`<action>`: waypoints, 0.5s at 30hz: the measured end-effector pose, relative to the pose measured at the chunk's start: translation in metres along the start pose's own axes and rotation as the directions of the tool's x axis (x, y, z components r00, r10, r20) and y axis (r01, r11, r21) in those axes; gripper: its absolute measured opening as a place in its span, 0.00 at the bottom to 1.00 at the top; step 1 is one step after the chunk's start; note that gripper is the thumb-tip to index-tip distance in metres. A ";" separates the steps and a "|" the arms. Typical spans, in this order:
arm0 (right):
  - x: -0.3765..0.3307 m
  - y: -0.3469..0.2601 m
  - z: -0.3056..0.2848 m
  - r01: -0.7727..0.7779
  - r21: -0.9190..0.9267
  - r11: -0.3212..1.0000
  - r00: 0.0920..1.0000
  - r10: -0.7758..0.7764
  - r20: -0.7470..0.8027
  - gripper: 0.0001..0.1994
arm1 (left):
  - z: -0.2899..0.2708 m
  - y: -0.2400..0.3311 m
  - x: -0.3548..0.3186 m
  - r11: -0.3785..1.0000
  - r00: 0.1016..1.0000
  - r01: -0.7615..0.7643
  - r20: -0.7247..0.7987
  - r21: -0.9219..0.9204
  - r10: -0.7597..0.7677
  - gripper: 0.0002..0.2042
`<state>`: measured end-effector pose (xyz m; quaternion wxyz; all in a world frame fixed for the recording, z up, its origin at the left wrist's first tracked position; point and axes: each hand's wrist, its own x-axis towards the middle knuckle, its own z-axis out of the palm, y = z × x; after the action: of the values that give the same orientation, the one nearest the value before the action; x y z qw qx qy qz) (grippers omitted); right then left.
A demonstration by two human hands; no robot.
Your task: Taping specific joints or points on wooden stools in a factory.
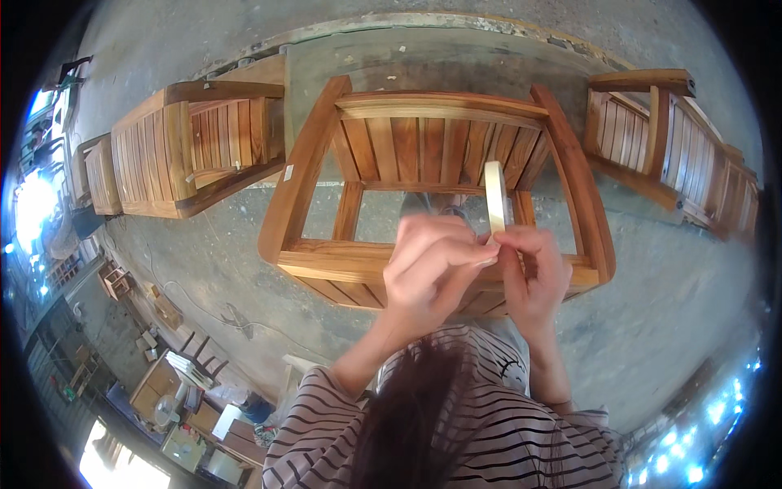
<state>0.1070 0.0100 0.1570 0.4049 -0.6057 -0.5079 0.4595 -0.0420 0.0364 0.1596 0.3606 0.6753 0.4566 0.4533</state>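
Observation:
Between my hands a pale yellow roll of tape (494,191) stands up, seen nearly edge-on. My right hand (535,273) is closed on its lower end, thumb and forefinger gripping it. From the other side, my left hand (428,265) is also closed, its thumb and forefinger pinching at the same lower end, where the fingertips of both hands meet. Whether a strip of tape is between the left fingertips is too small to tell. Behind and below the hands is a slatted wooden armchair frame (440,108), with an open gap where the seat would be.
More slatted wooden chairs stand to the left (151,155) and right (652,138). A small white sticker (288,173) is on the near chair's left arm. A cable (220,314) trails over the concrete floor. At lower left are a fan (166,410) and cluttered furniture.

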 end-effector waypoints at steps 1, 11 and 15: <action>-0.002 -0.005 0.002 0.064 -0.054 0.996 0.997 -0.066 -0.035 0.09 | 0.000 0.003 0.000 0.997 0.997 0.071 -0.036 -0.025 -0.072 0.09; -0.018 0.031 -0.011 0.114 -0.080 0.990 0.916 -0.136 -0.378 0.05 | -0.086 -0.018 0.000 0.937 0.516 0.321 -0.805 -0.135 -0.293 0.10; 0.013 0.039 -0.018 0.245 -0.591 0.769 0.875 -0.437 -0.206 0.03 | -0.090 -0.054 -0.037 0.836 0.679 0.478 -0.717 0.269 -0.157 0.20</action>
<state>0.1343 0.0167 0.1222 0.3716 -0.6599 -0.6447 0.1034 -0.1484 0.0257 0.1303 0.0867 0.4364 0.7569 0.4787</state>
